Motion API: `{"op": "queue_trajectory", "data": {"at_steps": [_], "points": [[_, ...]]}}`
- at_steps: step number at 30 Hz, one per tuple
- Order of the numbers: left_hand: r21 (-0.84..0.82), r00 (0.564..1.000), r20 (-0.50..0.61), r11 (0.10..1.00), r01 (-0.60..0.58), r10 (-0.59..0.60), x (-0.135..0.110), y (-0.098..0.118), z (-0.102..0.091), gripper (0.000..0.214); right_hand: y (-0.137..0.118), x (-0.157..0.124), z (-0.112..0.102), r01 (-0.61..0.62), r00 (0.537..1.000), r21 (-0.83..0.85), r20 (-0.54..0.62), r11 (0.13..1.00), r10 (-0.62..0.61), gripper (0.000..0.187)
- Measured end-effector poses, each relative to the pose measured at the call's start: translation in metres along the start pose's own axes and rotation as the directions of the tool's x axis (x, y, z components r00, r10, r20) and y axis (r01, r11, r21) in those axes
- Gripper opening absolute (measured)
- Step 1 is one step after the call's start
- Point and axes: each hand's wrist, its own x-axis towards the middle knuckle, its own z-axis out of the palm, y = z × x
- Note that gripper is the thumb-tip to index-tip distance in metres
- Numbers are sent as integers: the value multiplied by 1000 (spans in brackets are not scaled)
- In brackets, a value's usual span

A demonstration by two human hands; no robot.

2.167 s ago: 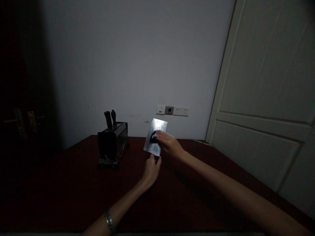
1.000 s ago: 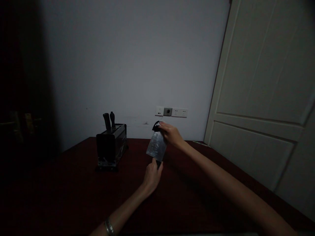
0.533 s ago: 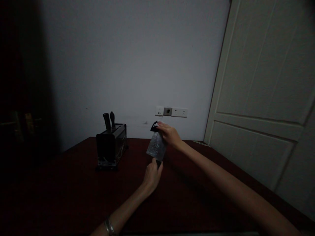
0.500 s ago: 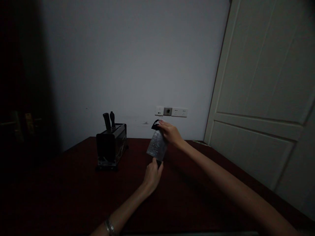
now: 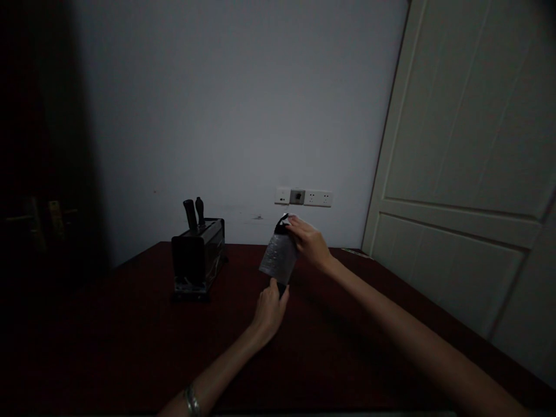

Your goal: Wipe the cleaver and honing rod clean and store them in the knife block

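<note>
A cleaver point(image 5: 278, 256) with a broad, shiny blade points up and away over the table, slightly tilted. My left hand point(image 5: 268, 307) is closed round its black handle, at the near end of the blade. At the far end of the blade, my right hand point(image 5: 310, 240) grips a black and white cloth point(image 5: 282, 225) folded over the tip and edge. My right fingers cover part of the cloth and of the blade's right side.
A black knife block point(image 5: 197, 255) with two black handles point(image 5: 194, 214) standing out of its top is on the dark red table point(image 5: 243, 365), left of my hands. Wall sockets point(image 5: 304, 197) sit behind. A panelled white door point(image 5: 456, 231) stands at the right.
My right hand and the cloth have shifted slightly to the right and down at the blade's far end. My left hand still holds the handle in nearly the same place.
</note>
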Motion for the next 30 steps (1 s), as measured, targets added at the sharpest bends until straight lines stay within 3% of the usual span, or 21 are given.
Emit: {"op": "queue_trajectory", "data": {"at_steps": [4,8,10,15,21,30], "points": [[24,999,3,999,34,-35,0,-1,0,27,-10,-13,2,153,979,53,130,987,-159,39],[-8,1000,15,1000,-6,6,-1,0,-1,27,-1,-9,-10,20,1000,-2,16,1000,-20,34],[-27,1000,4,999,-18,18,-2,2,-2,28,-2,-13,-12,6,1000,3,-19,1000,-6,34],[-64,1000,-15,998,-4,3,-2,7,-3,30,-16,-29,-8,183,974,100,117,978,-194,40],[-62,1000,26,998,4,-3,-5,8,-1,27,16,3,-19,1,1000,-10,8,1000,0,32],[17,999,37,1000,-13,12,-8,9,-2,27,1,26,-4,65,995,-72,84,995,-59,34]]}}
